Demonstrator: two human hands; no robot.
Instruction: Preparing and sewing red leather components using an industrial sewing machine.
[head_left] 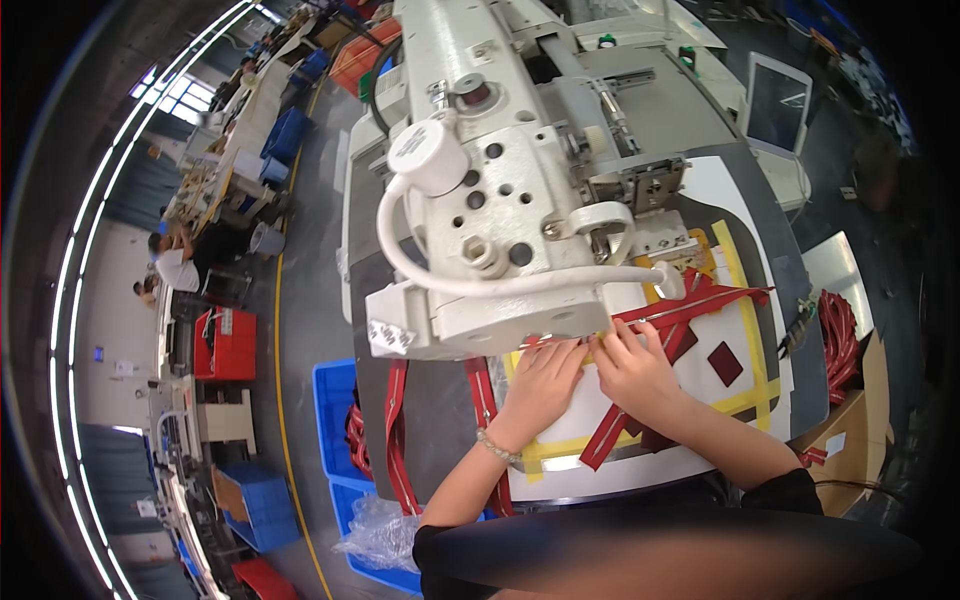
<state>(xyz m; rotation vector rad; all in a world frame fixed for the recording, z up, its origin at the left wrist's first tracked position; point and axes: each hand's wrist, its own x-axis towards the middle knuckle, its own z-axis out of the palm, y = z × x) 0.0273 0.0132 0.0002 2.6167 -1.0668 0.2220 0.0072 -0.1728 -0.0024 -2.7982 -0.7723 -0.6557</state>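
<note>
Blurred dark edging [650,550] lies nearest. Beside the white sewing-machine head [490,240], red zipper tape [715,300] crosses another strip [606,437] on the tabletop [435,400], at the right hand [632,372]; the left hand [545,382] adjoins. Each grip's closure I cannot tell. Tugging could skew both strips; straying fingers could catch.

Grey floor [315,280], yellow line [277,350], pale wall [108,340], window [188,97], strip lights [56,320]

Both forearms [735,443] angle inward. The left hand [545,388] lies palm-down, the right hand [637,374] close beside, fingers [627,340] bent
</note>
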